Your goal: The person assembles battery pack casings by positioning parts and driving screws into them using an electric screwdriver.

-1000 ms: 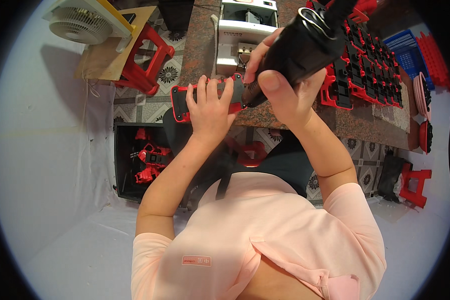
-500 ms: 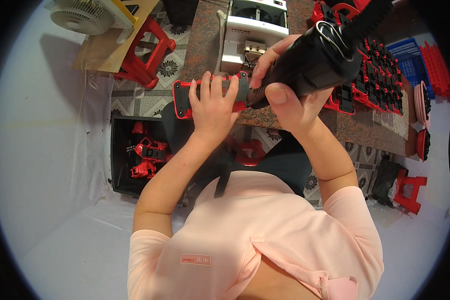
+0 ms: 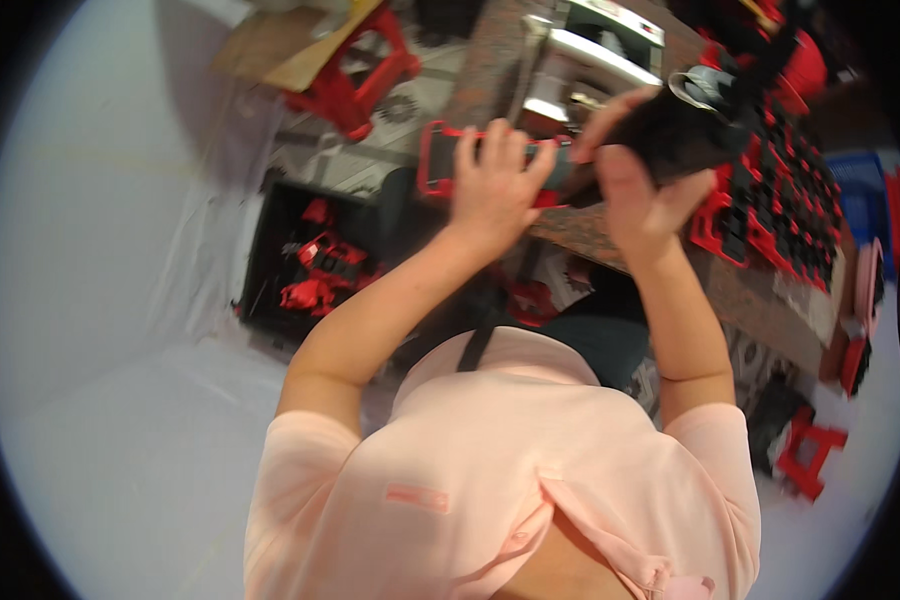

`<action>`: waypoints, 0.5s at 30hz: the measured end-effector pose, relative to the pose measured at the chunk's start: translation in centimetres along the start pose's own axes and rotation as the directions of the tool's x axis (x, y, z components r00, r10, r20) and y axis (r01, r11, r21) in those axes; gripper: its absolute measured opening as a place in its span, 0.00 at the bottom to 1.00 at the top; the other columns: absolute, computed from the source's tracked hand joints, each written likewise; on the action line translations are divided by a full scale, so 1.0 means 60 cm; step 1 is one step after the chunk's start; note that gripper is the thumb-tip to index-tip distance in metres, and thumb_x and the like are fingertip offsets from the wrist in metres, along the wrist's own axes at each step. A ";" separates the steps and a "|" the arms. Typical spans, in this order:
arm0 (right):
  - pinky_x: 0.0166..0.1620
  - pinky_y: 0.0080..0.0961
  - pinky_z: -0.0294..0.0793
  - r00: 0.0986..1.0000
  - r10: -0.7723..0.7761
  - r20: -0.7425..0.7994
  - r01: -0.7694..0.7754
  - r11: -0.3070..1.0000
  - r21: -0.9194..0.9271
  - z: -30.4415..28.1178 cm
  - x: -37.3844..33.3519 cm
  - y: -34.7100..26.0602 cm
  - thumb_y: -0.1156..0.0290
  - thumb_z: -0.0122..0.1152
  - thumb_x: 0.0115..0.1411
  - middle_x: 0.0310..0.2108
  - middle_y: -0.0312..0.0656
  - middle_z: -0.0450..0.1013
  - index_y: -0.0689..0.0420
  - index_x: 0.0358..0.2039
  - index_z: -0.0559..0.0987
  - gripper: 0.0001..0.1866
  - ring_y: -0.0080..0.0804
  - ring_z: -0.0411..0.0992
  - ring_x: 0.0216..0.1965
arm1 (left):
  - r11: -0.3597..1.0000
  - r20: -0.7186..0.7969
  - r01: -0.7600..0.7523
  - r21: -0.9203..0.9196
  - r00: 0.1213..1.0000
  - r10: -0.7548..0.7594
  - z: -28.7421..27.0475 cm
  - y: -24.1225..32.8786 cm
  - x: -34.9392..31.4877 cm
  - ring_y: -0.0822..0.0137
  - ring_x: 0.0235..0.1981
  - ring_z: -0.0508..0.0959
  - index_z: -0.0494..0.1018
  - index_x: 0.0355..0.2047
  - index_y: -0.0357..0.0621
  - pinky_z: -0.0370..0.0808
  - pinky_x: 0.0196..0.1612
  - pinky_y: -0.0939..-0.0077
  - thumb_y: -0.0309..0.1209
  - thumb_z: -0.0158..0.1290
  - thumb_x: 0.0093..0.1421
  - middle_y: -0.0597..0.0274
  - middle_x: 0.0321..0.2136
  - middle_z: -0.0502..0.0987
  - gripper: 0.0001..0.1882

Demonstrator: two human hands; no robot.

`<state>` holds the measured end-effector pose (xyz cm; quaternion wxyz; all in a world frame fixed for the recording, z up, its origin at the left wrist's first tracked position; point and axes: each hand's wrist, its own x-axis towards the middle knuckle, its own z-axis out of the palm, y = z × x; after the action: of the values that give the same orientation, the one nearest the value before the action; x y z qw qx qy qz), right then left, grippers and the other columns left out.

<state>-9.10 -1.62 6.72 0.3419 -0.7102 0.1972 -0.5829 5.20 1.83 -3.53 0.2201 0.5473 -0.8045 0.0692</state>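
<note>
In the head view, a red and black plastic part [image 3: 448, 160] is being pressed flat at the near edge of the speckled stone tabletop [image 3: 610, 235] by the left hand [image 3: 492, 190], whose fingers [image 3: 498, 148] are being spread over its top and curled on it. A black power tool [image 3: 688, 125] is being grasped in the clenched right hand [image 3: 638, 195], its tip being held against the part's right end. Rows of similar red and black parts [image 3: 770, 200] are being kept on the tabletop to the right, and a black bin [image 3: 270, 250] of more such pieces is being kept on the floor to the left.

We press our left hand [image 3: 495, 190] on the red-and-black part [image 3: 440, 160]; our right hand [image 3: 635, 200] grips the black power screwdriver [image 3: 685, 125].
</note>
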 end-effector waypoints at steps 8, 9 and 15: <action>0.34 0.31 0.73 0.961 0.230 -0.153 -0.162 0.919 0.359 -0.039 -0.006 -0.025 0.41 0.59 0.60 0.31 0.44 0.70 0.60 0.49 0.67 0.33 0.33 0.70 0.29 | 0.953 -0.019 0.290 -0.084 0.956 -0.292 -0.064 -0.080 -0.071 0.52 0.54 0.69 0.70 0.53 0.53 0.64 0.57 0.51 0.40 0.72 0.35 0.56 0.44 0.72 0.40; 0.35 0.34 0.71 0.944 0.292 -0.156 -0.212 0.895 0.393 -0.050 -0.012 -0.037 0.38 0.55 0.61 0.34 0.44 0.68 0.56 0.51 0.68 0.34 0.33 0.68 0.31 | 0.907 -0.028 0.398 -0.140 0.914 -0.405 -0.086 -0.120 -0.100 0.52 0.51 0.72 0.71 0.52 0.52 0.67 0.55 0.54 0.41 0.71 0.36 0.57 0.42 0.74 0.39; 0.36 0.33 0.77 0.911 0.302 -0.282 -0.244 0.944 0.224 -0.090 -0.065 -0.096 0.45 0.60 0.62 0.34 0.44 0.72 0.62 0.50 0.65 0.33 0.32 0.73 0.31 | 0.787 -0.081 0.611 -0.081 0.783 -0.616 -0.075 -0.310 -0.306 0.48 0.50 0.73 0.68 0.56 0.48 0.69 0.53 0.56 0.47 0.70 0.41 0.49 0.46 0.74 0.43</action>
<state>-15.90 3.60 8.59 0.4487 -0.5396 0.2918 -0.6499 28.98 11.72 -9.81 0.2852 0.7692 -0.5719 0.0017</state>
